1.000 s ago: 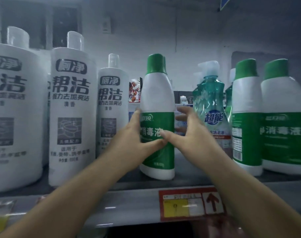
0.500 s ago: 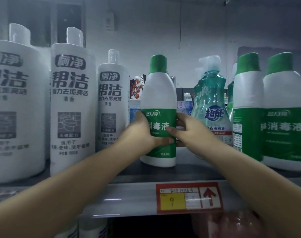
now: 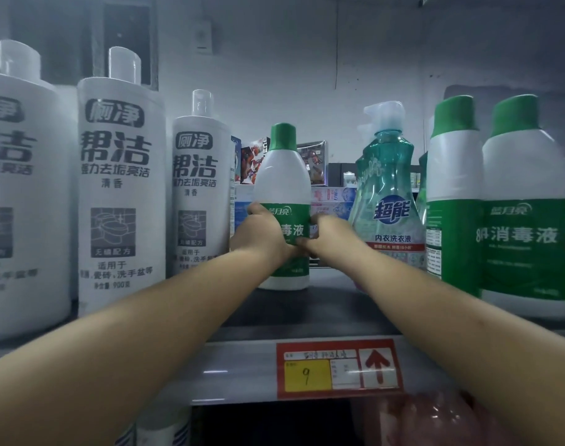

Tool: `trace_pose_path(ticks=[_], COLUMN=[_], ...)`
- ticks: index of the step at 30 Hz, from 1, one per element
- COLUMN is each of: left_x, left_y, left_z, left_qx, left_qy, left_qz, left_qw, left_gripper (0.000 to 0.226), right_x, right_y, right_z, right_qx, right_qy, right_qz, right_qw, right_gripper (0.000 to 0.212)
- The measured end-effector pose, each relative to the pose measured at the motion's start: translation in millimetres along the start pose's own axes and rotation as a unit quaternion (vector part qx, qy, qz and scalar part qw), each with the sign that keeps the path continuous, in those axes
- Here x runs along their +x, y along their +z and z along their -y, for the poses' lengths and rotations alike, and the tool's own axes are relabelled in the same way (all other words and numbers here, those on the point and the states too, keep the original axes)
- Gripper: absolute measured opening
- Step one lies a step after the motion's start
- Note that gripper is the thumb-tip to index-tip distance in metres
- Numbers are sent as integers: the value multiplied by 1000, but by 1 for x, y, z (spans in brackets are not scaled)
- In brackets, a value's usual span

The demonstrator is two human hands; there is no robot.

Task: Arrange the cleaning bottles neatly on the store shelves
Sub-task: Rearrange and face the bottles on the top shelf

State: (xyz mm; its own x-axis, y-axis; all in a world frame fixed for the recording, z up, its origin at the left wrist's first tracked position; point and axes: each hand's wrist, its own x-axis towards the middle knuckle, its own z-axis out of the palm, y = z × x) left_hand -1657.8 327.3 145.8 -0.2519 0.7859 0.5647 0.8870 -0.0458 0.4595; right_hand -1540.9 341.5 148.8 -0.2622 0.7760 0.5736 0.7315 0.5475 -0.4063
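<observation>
A white disinfectant bottle (image 3: 282,185) with a green cap and green label stands upright deep on the dark shelf (image 3: 306,313). My left hand (image 3: 258,236) wraps its left side and my right hand (image 3: 331,235) grips its right side; the thumbs meet across the label. To its left stand three white toilet-cleaner bottles (image 3: 121,191), with the smallest (image 3: 200,188) just beside my left hand. To the right are a teal pump bottle (image 3: 387,194) and two more green-capped disinfectant bottles (image 3: 525,207).
A red and yellow price tag (image 3: 337,368) is fixed to the shelf's front rail. Boxes of goods (image 3: 313,162) show behind the held bottle on another shelf. More bottles sit on the shelf below at the bottom left and right.
Both hands have pushed the green-capped bottle back, away from the shelf's front edge. It now stands further in, level with the small white bottle and the teal pump bottle.
</observation>
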Motion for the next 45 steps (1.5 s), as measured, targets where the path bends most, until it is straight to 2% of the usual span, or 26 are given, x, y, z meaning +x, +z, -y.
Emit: trace_pose_path(ticks=[4, 7, 10, 12, 13, 14, 18, 22, 26, 31, 37, 41, 43, 45], left_x=[9, 13, 18, 21, 23, 24, 23, 18, 12, 5, 2, 3, 5, 7], left_y=[5, 6, 10, 14, 16, 17, 21, 18, 14, 16, 15, 10, 11, 15], left_z=[4, 4, 4, 5, 6, 6, 11, 9, 6, 0, 1, 0, -3, -3], left_qx=[19, 44, 72, 105, 123, 140, 162, 189, 215, 281, 247, 169, 175, 210], left_qy=[7, -7, -18, -25, -28, -29, -12, 7, 43, 162, 199, 309, 364, 367], left_qz=[-7, 1, 16, 22, 25, 29, 18, 7, -20, -95, -91, -105, -79, -40], left_qw=[1000, 999, 997, 994, 992, 989, 986, 982, 976, 941, 944, 930, 911, 905], left_gripper=[95, 103, 111, 120, 125, 129, 134, 135, 128, 101, 86, 68, 60, 54], right_x=[-8, -25, -43, -50, -50, -49, -44, -46, -49, -48, -52, -59, -62, -62], right_y=[-14, -46, -85, -108, -117, -122, -119, -103, -98, -93, -98, -103, -109, -113], right_z=[6, 13, 8, -4, -11, -18, -42, -55, -56, -53, -52, -34, -17, 2], right_qx=[-50, -56, -79, -126, -131, -119, -31, -36, -20, -13, 46, 84, 106, 133], right_qy=[-46, -117, -149, -137, -117, -93, 26, 50, 74, 81, 73, 15, -28, -68], right_qz=[-117, -224, -362, -463, -484, -476, -358, -337, -325, -323, -353, -384, -385, -380], right_qw=[991, 966, 917, 866, 857, 866, 933, 939, 943, 943, 932, 919, 916, 913], right_gripper=[34, 31, 28, 35, 43, 53, 86, 97, 99, 100, 91, 86, 85, 83])
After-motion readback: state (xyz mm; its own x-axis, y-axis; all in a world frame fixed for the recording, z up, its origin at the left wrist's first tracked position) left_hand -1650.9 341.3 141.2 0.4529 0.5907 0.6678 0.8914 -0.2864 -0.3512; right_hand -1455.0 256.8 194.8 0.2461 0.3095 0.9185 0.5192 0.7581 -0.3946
